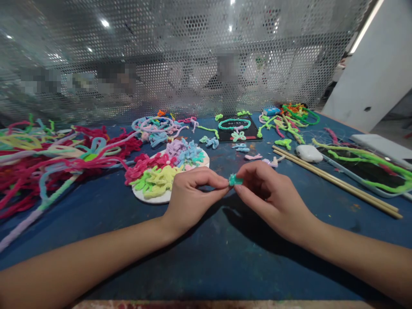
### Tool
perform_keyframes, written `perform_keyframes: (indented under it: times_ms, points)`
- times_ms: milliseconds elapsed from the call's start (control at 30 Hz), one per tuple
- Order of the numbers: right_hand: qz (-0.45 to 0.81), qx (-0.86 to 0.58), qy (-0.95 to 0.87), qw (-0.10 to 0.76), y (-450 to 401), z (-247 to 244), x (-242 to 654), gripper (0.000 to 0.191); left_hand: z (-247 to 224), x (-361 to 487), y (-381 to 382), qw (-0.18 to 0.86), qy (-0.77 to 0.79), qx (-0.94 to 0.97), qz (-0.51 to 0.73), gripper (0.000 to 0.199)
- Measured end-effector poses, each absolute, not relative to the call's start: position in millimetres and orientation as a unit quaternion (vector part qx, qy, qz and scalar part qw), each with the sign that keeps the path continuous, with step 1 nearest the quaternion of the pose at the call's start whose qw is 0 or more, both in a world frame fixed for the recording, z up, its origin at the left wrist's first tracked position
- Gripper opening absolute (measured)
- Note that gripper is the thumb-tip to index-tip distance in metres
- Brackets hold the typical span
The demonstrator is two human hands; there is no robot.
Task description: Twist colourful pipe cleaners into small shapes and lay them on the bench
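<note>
Between my two hands is a short teal pipe cleaner piece (236,180), held above the blue table. My left hand (196,193) pinches its left end between thumb and forefinger. From the other side, the thumb and fingertips of my right hand (273,195) close on it too. Just beyond my left hand lies a round white board (151,199), partly hidden by that hand. Bunches of red, yellow-green, lilac and blue pipe cleaner pieces (157,178) cover the board.
Long fuzzy pipe cleaners (86,159) are heaped on the left. Two wooden sticks (337,182) and a white earbud case (309,153) lie on the right. A dark device with a timer display (240,136) rests farther back. Behind everything stands a perforated metal screen (193,56).
</note>
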State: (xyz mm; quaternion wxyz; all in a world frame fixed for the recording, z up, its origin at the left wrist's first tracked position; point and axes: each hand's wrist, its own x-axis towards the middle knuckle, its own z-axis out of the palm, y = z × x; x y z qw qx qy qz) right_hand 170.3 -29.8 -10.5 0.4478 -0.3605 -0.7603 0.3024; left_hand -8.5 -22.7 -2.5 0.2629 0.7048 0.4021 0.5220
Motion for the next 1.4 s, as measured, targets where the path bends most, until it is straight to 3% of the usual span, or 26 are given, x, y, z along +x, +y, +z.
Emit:
perform_keyframes:
  times_ms: [100,200,300,433,567,800,967,1100,1200,1400]
  points:
    - [0.254,-0.353,-0.788,0.436,-29.0,-10.6,171.9,0.005,-3.5,-13.2,-25.1,0.199,0.348,0.768,0.5,0.015]
    - [0.2,-0.338,-0.815,0.426,-28.3,-10.2,174.8,0.005,-2.7,-13.7,-28.0,0.206,0.339,0.782,0.481,0.014]
    - [0.172,-0.327,-0.824,0.429,-26.7,-9.8,177.6,0.008,-0.9,-9.7,-28.8,0.332,0.373,0.715,0.489,0.01]
    - [0.184,-0.306,-0.828,0.433,-23.8,-10.2,177.8,0.012,-0.3,-4.5,-24.8,0.509,0.412,0.583,0.482,0.022]
    - [0.225,-0.302,-0.815,0.44,-21.7,-11.8,174.9,0.011,-2.4,-3.0,-20.6,0.583,0.398,0.549,0.448,0.014]
    - [0.205,-0.334,-0.727,0.564,-23.1,-6.6,177.3,0.01,-1.6,-3.3,-19.5,0.515,0.426,0.557,0.493,0.006]
    - [0.376,-0.336,-0.698,0.508,-30.1,-4.6,172.9,0.008,-0.3,-5.1,-17.9,0.477,0.429,0.575,0.509,0.006]
    - [0.506,-0.33,-0.621,0.501,-30.1,-7.7,167.2,0.024,-0.6,-5.5,-18.3,0.477,0.416,0.582,0.511,0.009]
    - [0.538,-0.325,-0.591,0.506,-28.5,-9.0,167.0,0.035,-1.0,-5.4,-18.7,0.471,0.41,0.593,0.508,0.01]
    - [0.56,-0.317,-0.588,0.49,-28.0,-9.6,166.7,0.038,-0.5,-5.3,-19.0,0.461,0.398,0.604,0.514,0.015]
